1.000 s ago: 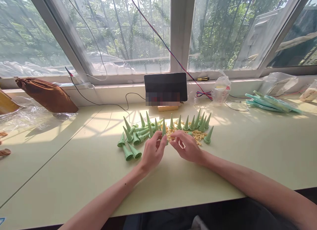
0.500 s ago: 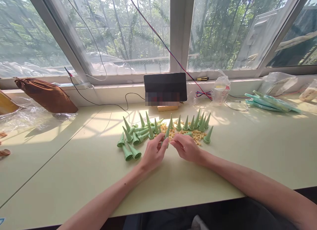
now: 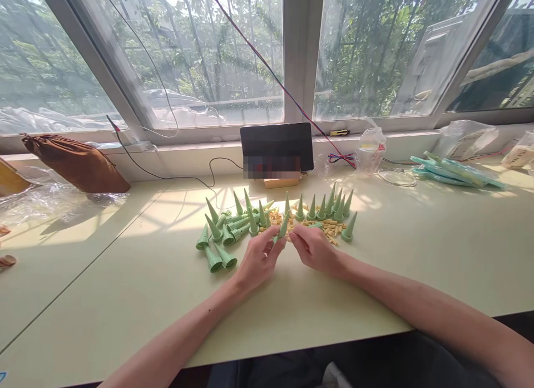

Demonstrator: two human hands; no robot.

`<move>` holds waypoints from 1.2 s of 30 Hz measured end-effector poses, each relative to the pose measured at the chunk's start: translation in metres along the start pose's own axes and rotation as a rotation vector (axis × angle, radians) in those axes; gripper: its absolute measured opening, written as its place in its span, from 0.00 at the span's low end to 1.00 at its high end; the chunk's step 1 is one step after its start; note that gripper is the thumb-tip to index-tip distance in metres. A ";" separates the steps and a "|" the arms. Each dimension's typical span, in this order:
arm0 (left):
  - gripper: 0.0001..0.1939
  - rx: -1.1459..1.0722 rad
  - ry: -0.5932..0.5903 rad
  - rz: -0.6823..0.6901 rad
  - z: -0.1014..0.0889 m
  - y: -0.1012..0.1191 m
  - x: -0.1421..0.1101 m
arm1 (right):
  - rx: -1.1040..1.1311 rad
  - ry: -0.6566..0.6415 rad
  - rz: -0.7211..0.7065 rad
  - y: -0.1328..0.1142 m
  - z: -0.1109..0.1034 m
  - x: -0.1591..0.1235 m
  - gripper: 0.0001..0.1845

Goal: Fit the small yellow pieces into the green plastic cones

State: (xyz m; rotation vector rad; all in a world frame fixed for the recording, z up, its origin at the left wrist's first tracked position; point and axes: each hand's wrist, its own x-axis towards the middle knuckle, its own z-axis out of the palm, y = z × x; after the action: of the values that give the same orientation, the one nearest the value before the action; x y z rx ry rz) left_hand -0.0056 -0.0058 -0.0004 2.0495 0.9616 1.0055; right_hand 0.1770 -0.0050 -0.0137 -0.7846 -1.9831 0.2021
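Observation:
My left hand (image 3: 262, 253) is closed around the lower part of a green plastic cone spike (image 3: 283, 226), which points up and leans slightly right. Just to its right, my right hand (image 3: 312, 246) has its thumb and fingertips pinched together close to the spike; whatever sits between them is too small to make out. Beyond both hands lies a scatter of small tan plugs (image 3: 332, 230). Several green spikes stand upright on the right of this pile, one spike (image 3: 349, 227) at its outer edge. On the left, more green spikes (image 3: 227, 257) lie on their sides or stand.
A dark tablet (image 3: 276, 146) leans by the window behind the pile. At the back left lie a brown drawstring bag (image 3: 79, 162) and clear plastic wrap (image 3: 54, 201). Teal packets (image 3: 454, 172), a coiled cable (image 3: 396, 178) and a bagged cup (image 3: 371, 148) are at the back right.
The spike in my left hand has tipped a little further right. My right fingertips have shifted slightly, still pinched beside it. The view has moved slightly.

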 end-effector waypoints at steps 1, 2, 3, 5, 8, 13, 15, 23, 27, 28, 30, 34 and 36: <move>0.11 0.003 0.000 -0.001 0.000 0.000 0.000 | 0.001 0.002 0.001 0.000 0.000 0.000 0.17; 0.11 0.005 -0.002 -0.002 0.000 0.001 0.000 | 0.002 0.003 0.001 0.000 0.000 0.000 0.17; 0.12 0.007 -0.004 -0.004 0.000 0.001 0.000 | 0.002 0.005 0.000 0.000 0.001 0.000 0.17; 0.13 0.011 -0.008 -0.012 0.001 0.001 0.000 | -0.004 0.009 0.002 0.001 0.002 -0.001 0.17; 0.14 0.014 -0.008 -0.024 0.001 0.001 0.000 | -0.007 0.005 0.001 0.003 0.003 -0.002 0.18; 0.14 0.011 -0.024 -0.026 0.001 0.002 0.000 | 0.022 -0.029 -0.002 0.004 0.002 -0.002 0.19; 0.14 0.008 -0.036 -0.023 0.001 0.003 0.000 | 0.039 -0.041 -0.018 0.004 0.002 -0.002 0.19; 0.16 -0.043 -0.028 -0.035 0.002 0.001 -0.001 | 0.111 -0.093 -0.028 0.007 0.002 -0.005 0.19; 0.18 -0.094 -0.051 -0.056 0.003 0.000 -0.001 | 0.120 -0.107 -0.025 0.008 0.002 -0.006 0.19; 0.19 -0.101 -0.057 -0.060 0.003 0.000 -0.001 | 0.118 -0.109 -0.026 0.008 0.002 -0.006 0.19; 0.19 -0.108 -0.064 -0.066 0.002 0.000 -0.001 | 0.113 -0.114 -0.028 0.009 0.001 -0.006 0.19; 0.18 -0.107 -0.090 -0.060 0.001 0.000 -0.002 | 0.098 -0.117 -0.037 0.009 0.001 -0.005 0.20; 0.17 -0.100 -0.110 -0.058 0.001 0.001 -0.002 | 0.082 -0.119 -0.047 0.008 0.001 -0.005 0.20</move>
State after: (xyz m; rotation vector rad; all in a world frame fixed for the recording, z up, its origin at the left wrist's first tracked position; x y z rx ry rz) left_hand -0.0052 -0.0079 -0.0009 1.9616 0.8913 0.8828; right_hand 0.1809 -0.0019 -0.0214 -0.6864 -2.0890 0.3063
